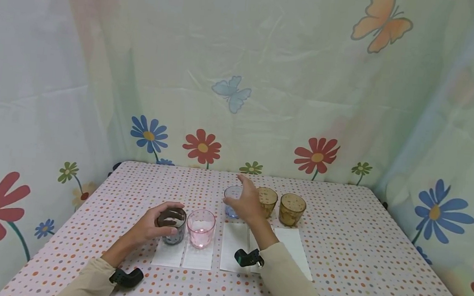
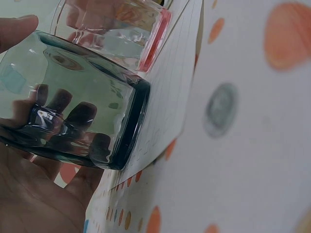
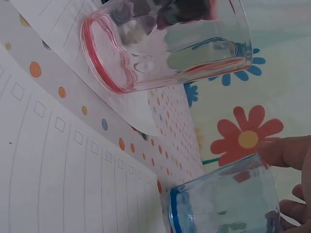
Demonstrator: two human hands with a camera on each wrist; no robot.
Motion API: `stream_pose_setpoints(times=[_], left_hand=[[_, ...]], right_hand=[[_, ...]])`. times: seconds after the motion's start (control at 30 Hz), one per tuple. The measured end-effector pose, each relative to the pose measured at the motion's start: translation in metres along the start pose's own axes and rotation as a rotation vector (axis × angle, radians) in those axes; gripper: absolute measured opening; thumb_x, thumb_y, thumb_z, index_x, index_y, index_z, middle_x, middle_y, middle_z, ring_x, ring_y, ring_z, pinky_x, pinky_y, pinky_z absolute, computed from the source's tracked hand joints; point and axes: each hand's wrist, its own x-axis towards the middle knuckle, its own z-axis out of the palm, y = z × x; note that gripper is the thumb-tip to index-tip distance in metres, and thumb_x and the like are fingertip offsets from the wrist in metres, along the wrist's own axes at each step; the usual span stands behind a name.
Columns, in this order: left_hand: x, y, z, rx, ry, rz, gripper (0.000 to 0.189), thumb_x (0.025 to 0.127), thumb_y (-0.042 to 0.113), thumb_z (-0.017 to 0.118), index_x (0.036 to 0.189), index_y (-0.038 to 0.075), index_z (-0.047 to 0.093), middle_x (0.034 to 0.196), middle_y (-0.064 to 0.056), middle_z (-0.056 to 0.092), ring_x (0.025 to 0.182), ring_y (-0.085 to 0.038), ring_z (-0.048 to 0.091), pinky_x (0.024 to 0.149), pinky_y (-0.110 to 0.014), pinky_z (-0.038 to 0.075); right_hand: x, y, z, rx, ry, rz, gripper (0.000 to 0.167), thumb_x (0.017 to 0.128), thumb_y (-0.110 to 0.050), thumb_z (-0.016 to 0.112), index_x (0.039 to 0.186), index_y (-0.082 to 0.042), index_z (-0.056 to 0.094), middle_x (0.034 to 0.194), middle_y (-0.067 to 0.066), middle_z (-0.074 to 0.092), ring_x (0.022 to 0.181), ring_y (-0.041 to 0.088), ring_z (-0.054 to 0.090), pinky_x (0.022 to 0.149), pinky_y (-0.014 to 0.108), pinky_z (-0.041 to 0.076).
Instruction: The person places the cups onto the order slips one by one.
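My left hand [image 1: 149, 224] curls around a smoky dark glass [image 2: 73, 102], its fingers behind the glass and its thumb at the near side. That glass stands upright on a lined paper sheet. Close to its right is a pink-tinted glass [image 1: 200, 229]. My right hand [image 1: 249, 204] is at a blue-tinted glass [image 3: 223, 204], thumb and forefinger spread wide about its rim; the thumb tip is right at the rim in the right wrist view. The blue glass stands upright, and the hand partly covers it in the head view.
Two amber glasses [image 1: 292, 210] stand to the right of the blue one, the nearer one partly behind my right hand. Paper sheets [image 1: 234, 247] lie in front of the glasses on the dotted tablecloth [image 1: 349, 259]. A flowered curtain [image 1: 164, 68] surrounds the table's back and sides.
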Motion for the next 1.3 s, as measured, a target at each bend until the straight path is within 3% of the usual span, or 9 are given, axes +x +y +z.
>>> stream_pose_setpoints(times=[0.4,0.53,0.8,1.0,1.3], left_hand=[[0.001,-0.001,0.000,-0.009,-0.008,0.005,0.059,0.091,0.000,0.067,0.145,-0.006,0.044,0.135,-0.025,0.056,0.121,-0.033,0.061,0.104,-0.056,0.048],[0.002,0.000,0.000,-0.007,-0.009,0.001,0.058,0.091,0.000,0.067,0.145,-0.003,0.045,0.136,-0.024,0.055,0.122,-0.032,0.061,0.104,-0.056,0.048],[0.002,0.000,0.000,0.002,0.000,-0.019,0.060,0.091,0.005,0.069,0.145,-0.004,0.045,0.137,-0.026,0.055,0.122,-0.032,0.060,0.105,-0.056,0.047],[0.001,-0.001,-0.001,0.018,0.003,0.005,0.059,0.091,0.003,0.068,0.144,-0.006,0.044,0.134,-0.026,0.056,0.121,-0.038,0.060,0.104,-0.055,0.049],[0.000,-0.002,0.000,0.030,0.009,0.016,0.056,0.091,-0.003,0.065,0.143,-0.005,0.046,0.131,-0.025,0.058,0.120,-0.030,0.061,0.103,-0.055,0.050]], right_hand=[[-0.003,0.005,0.006,0.023,0.015,0.048,0.079,0.083,-0.021,0.083,0.150,-0.007,0.045,0.156,0.016,0.043,0.145,0.038,0.037,0.118,0.056,0.034],[-0.006,0.009,0.007,0.064,0.001,0.098,0.080,0.083,-0.026,0.083,0.151,-0.007,0.045,0.155,0.016,0.044,0.143,0.038,0.040,0.115,0.056,0.037],[-0.009,0.016,0.011,0.149,0.017,0.118,0.082,0.084,-0.031,0.082,0.151,-0.005,0.042,0.153,0.016,0.046,0.139,0.037,0.045,0.113,0.053,0.042],[-0.009,0.021,0.016,0.253,-0.003,0.144,0.080,0.087,-0.029,0.081,0.152,-0.008,0.041,0.148,0.019,0.049,0.135,0.038,0.049,0.108,0.054,0.047],[-0.009,0.023,0.023,0.314,0.008,0.169,0.074,0.089,-0.024,0.079,0.151,-0.011,0.041,0.141,0.021,0.052,0.128,0.038,0.052,0.105,0.054,0.048]])
